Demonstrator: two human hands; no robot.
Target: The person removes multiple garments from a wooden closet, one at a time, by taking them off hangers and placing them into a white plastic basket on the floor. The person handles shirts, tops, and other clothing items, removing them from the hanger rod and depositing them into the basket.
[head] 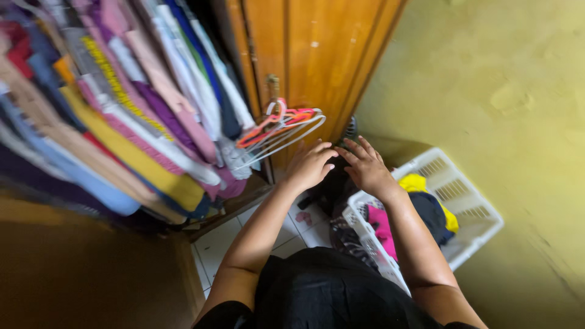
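My left hand and my right hand reach forward side by side, fingers loosely spread, just below a bunch of empty plastic hangers, pink, orange and white, that hang on the wooden wardrobe door. Neither hand visibly holds anything. Under my hands lies a dark garment, partly hidden by them. A white laundry basket stands at my right on the floor, with pink, yellow and dark clothes inside.
Many hung clothes in several colours fill the open wardrobe at left. A yellow-green wall closes the right side. White floor tiles show between my legs and the wardrobe.
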